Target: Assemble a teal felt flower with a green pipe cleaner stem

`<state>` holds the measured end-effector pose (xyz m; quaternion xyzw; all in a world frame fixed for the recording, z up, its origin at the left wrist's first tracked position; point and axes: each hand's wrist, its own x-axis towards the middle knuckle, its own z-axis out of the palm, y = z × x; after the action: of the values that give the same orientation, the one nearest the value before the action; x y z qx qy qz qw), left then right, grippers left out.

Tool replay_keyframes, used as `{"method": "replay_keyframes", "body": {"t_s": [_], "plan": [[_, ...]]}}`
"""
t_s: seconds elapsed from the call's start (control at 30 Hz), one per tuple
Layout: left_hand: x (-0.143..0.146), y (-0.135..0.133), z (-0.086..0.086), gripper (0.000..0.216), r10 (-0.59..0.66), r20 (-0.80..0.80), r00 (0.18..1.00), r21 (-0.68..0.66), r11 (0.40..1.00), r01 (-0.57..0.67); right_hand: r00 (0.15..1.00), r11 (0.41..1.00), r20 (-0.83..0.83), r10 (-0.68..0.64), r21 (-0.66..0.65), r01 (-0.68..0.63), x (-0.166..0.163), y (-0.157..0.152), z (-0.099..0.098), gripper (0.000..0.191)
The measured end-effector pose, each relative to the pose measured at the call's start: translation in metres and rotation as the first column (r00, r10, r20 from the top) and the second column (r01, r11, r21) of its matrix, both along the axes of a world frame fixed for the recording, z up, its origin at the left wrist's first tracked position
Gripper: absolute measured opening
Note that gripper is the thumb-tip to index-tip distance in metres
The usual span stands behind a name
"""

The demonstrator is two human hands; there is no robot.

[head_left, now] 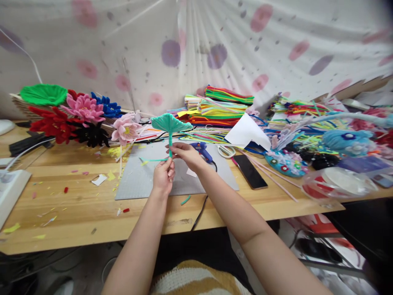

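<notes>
Teal cap [171, 123] abv hands [163, 176] [186, 155] pinching stem [170, 138], btm prob. hidden.

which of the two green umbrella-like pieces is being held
The teal piece, its stem pinched by the left hand and right hand; the brighter green piece sits far left, by the large red flower.

1. We see soft, fairly bright light across the tabletop [70, 221]; we cannot tell its source.
2. Below its near edge, we meet deep shadow.
3. At right, we catch pale glints on the clear plastic packaging [344, 182].
4. We find the far right corner darkened and both side edges stretched.
5. We make out the hands [163, 176] plainly, though fine texture looks soft.
</notes>
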<state>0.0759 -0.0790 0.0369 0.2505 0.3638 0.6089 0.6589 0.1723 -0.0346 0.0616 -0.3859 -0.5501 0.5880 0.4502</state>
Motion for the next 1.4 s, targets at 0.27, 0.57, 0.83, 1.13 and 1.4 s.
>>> {"method": "replay_keyframes", "body": {"t_s": [0.27,0.57,0.83,1.13,1.4], "plan": [[-0.024,-0.009,-0.008,0.016,0.241,-0.768,0.593,0.336,0.94,0.053,0.99,0.987,0.04,0.136,-0.094,-0.131,0.011,0.01,-0.004,0.013],[-0.049,0.0,0.026,0.049,0.622,-0.763,-0.174,0.314,0.592,0.742,0.848,0.893,0.279,0.45,-0.154,-0.423,0.009,0.017,-0.024,0.01],[-0.038,0.004,0.027,0.065,0.24,-0.826,-0.51,-0.119,0.81,0.574,0.759,0.846,0.376,0.531,-0.189,-0.498,-0.002,0.008,-0.011,0.011],[-0.034,0.01,0.027,0.048,0.05,-0.83,-0.556,-0.231,0.877,0.422,0.88,0.922,0.376,0.29,0.136,-0.362,0.022,-0.008,0.001,0.014],[-0.049,0.016,0.034,0.029,-0.139,-0.963,-0.229,-0.253,0.753,0.607,0.968,0.992,0.244,0.061,0.096,-0.086,0.022,-0.002,-0.013,0.02]]}}
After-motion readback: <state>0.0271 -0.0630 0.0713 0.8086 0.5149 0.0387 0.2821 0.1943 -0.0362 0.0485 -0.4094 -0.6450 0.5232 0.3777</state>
